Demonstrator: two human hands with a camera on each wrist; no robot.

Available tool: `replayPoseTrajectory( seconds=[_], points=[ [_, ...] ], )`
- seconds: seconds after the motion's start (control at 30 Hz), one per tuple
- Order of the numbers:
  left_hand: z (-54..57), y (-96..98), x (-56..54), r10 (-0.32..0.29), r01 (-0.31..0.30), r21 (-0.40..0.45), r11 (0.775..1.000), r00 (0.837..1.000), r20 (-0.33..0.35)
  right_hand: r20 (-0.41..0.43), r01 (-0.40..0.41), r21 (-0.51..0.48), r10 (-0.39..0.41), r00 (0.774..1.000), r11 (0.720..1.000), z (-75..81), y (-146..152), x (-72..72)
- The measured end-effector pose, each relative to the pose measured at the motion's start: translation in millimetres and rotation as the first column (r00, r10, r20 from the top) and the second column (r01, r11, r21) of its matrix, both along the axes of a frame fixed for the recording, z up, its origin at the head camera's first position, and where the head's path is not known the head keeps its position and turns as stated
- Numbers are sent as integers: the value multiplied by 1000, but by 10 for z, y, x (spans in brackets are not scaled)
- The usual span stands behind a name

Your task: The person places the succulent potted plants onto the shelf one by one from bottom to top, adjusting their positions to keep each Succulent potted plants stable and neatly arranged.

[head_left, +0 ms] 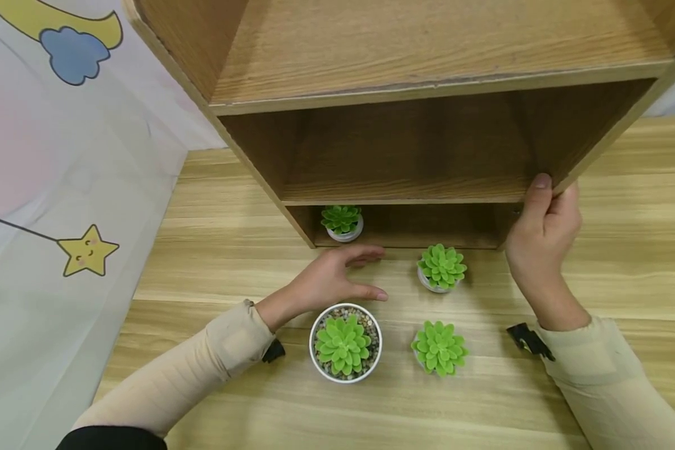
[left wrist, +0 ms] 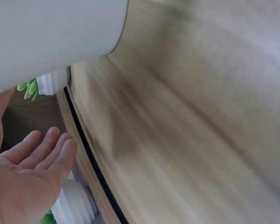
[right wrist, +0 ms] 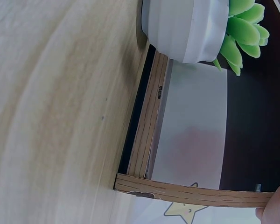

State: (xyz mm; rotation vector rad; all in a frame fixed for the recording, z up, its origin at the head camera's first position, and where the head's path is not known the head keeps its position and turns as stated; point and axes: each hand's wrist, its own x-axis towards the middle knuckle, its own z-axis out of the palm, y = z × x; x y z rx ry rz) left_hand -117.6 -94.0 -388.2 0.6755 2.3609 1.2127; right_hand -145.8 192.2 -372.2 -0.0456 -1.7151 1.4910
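Observation:
In the head view my left hand (head_left: 337,275) hovers before the bottom shelf, fingers extended and thumb apart, holding nothing. Just beyond its fingertips, a small potted succulent (head_left: 342,220) stands on that shelf's left end. A larger potted succulent (head_left: 345,344) in a white pot with pebbles is below the hand. Two more small potted succulents stand to the right, one nearer the shelf (head_left: 441,267), one closer to me (head_left: 440,349). My right hand (head_left: 545,250) grips the right side of the wooden shelf unit (head_left: 427,84), thumb inside. The left wrist view shows spread fingers (left wrist: 60,158) near a white pot (left wrist: 74,205).
Light wood-grain tabletop (head_left: 202,206) runs under everything. A pale wall covering with a star (head_left: 90,250) and a cloud (head_left: 74,55) rises at the left. The shelf unit's upper boards overhang the far part of the table.

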Motion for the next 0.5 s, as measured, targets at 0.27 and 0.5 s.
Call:
replayPoseTrajectory(
  seconds=[0.27, 0.5],
  points=[
    [43, 45, -67, -49, 48, -27, 998, 999, -6, 0, -14, 2, 14, 1000, 1000, 70, -47, 24],
    [94, 113, -112, -70, 71, -42, 997, 998, 4, -6, -2, 3, 2, 1000, 1000, 53, -24, 8]
  ],
)
